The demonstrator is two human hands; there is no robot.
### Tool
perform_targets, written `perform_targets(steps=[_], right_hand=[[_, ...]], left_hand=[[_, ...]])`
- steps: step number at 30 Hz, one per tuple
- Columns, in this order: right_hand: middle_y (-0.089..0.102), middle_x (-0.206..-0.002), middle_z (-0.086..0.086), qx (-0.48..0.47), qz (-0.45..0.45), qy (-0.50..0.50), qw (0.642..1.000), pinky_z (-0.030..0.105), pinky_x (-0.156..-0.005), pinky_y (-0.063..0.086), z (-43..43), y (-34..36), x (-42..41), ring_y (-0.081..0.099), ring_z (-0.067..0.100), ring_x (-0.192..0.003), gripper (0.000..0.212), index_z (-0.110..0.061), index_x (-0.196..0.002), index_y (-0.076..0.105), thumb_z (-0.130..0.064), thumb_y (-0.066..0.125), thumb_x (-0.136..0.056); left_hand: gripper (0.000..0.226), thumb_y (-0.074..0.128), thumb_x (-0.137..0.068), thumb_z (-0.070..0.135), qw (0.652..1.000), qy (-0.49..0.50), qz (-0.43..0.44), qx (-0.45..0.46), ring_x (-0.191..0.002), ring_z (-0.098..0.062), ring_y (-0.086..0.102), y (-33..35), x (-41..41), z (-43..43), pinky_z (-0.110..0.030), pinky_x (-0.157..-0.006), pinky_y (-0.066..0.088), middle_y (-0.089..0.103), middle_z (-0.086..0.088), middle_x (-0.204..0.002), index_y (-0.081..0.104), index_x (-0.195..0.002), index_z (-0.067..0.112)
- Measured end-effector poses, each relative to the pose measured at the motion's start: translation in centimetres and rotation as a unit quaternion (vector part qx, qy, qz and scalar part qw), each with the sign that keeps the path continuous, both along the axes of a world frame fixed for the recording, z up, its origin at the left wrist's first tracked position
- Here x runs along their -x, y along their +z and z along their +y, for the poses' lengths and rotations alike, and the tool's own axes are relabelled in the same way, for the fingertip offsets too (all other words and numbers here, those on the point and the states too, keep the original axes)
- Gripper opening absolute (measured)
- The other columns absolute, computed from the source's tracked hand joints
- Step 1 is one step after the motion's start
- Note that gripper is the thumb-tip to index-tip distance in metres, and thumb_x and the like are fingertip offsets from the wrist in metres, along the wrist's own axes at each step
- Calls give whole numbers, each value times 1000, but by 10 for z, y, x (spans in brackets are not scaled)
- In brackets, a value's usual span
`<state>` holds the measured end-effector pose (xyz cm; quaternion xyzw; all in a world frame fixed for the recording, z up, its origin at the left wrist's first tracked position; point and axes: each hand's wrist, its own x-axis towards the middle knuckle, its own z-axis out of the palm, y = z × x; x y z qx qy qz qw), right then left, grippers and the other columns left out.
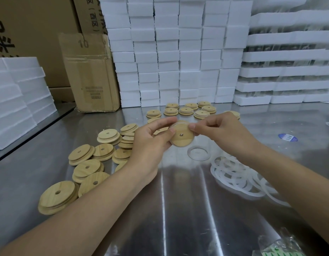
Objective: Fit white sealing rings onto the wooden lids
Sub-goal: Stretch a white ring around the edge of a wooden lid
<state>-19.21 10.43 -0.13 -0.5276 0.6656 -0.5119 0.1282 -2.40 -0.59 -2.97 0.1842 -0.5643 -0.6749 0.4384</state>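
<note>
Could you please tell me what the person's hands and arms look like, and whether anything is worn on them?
The left hand and the right hand are ungloved, with no ring showing. No watch, bracelet or sleeve shows on the left forearm or the right forearm up to the frame's edge.

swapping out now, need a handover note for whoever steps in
Left hand grips a lid above the table; right hand pinches a ring at its top edge, not yet fully on.
Loose lids piled on the left, spare rings on the right, one single ring just below the hands.
Done: probably the rows of lids at the back; rings there hard to tell.
Left: seat this ring, then the left pile.
</note>
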Motion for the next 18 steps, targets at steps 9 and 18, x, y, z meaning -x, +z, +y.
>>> perform_targets(steps=[9, 18], right_hand=[[82, -87, 6, -45, -77, 44, 995, 23, -66, 52, -3, -1, 0, 78, 19, -76, 32, -13, -99, 58, -36, 79, -92], [79, -76, 1, -64, -20, -158, 985, 22, -54, 47, -2, -15, 72, 67, 6, -55, 24, -15, -95, 71, -38, 79, -93]], left_hand=[[24, 66, -100, -2, 997, -28, 15, -72, -108, -24, 78, -1, 4, 3, -34, -85, 65, 79, -11, -119, 79, -115, 12], [26, 76, -96, 15, 996, 18, -83, -35, -105, -1, 73, -5, 3, 7, -23, -76, 60, 77, 5, -118, 82, -109, 37]])
